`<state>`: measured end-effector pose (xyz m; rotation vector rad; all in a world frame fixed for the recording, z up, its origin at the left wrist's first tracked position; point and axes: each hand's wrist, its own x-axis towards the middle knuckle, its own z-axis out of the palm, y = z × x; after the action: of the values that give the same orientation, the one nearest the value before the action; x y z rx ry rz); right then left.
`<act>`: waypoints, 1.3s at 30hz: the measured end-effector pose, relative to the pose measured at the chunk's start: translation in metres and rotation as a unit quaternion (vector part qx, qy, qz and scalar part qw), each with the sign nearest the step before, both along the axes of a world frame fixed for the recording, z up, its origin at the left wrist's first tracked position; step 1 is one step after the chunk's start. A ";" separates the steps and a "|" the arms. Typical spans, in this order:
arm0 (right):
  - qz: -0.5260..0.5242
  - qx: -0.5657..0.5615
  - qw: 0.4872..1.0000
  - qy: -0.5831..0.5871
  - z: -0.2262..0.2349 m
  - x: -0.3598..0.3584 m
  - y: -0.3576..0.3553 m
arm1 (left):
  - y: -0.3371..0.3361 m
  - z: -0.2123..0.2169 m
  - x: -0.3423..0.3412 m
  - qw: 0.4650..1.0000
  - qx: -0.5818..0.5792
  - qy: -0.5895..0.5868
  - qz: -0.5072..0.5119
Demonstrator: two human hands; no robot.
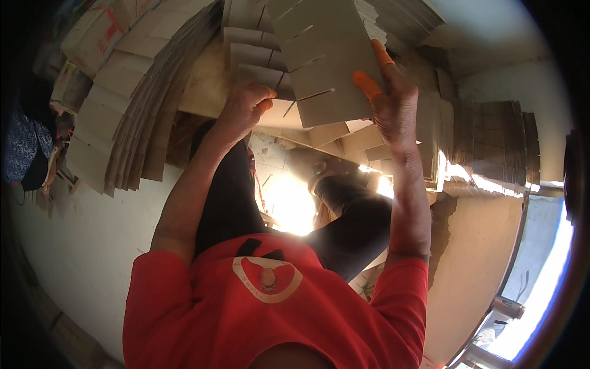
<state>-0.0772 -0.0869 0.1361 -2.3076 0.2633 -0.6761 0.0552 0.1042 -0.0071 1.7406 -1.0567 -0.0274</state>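
A flat grey-brown cardboard divider (pixel 335 61) with a row of slots along its left side is raised in front of me. My right hand (pixel 396 101) grips its right edge, with orange finger covers on the thumb and a finger. My left hand (pixel 246 107) is closed, also with orange on a fingertip, at the corner of slotted cardboard pieces (pixel 255 54) that cross or lie behind the divider's slotted side. The raised sheet partly hides how these pieces meet. Below it, more cardboard strips (pixel 332 136) lie at angles.
Leaning stacks of slotted cardboard (pixel 132 117) stand at my left, with cartons (pixel 92 37) behind. Another cardboard stack (pixel 491 138) is at my right. My legs (pixel 230 190) are spread below, with bright light on the floor between them. A brown panel (pixel 476 258) is at lower right.
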 end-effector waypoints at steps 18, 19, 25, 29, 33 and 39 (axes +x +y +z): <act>0.019 -0.004 1.000 0.008 -0.015 0.023 0.000 | -0.005 -0.005 0.002 1.000 -0.010 0.016 0.008; 0.018 0.004 0.999 0.034 -0.012 0.024 0.002 | -0.005 -0.004 0.002 1.000 -0.012 0.017 0.007; 0.066 0.080 0.989 0.107 -0.012 0.034 0.003 | -0.006 -0.003 0.003 1.000 -0.015 0.025 0.005; 0.067 0.087 0.977 0.183 -0.015 0.044 0.016 | -0.008 -0.009 0.006 0.999 0.006 0.051 -0.001; 0.089 0.107 0.967 0.215 -0.023 0.049 0.024 | -0.009 -0.011 0.008 0.997 0.030 0.065 0.005; 0.118 -0.044 0.977 0.175 -0.051 0.050 0.018 | -0.010 -0.013 0.009 0.997 0.020 0.075 0.008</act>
<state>-0.0272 -0.0691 0.0851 -2.4840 0.1180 -0.1639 0.0646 0.0940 -0.0204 1.7545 -0.9384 -0.1679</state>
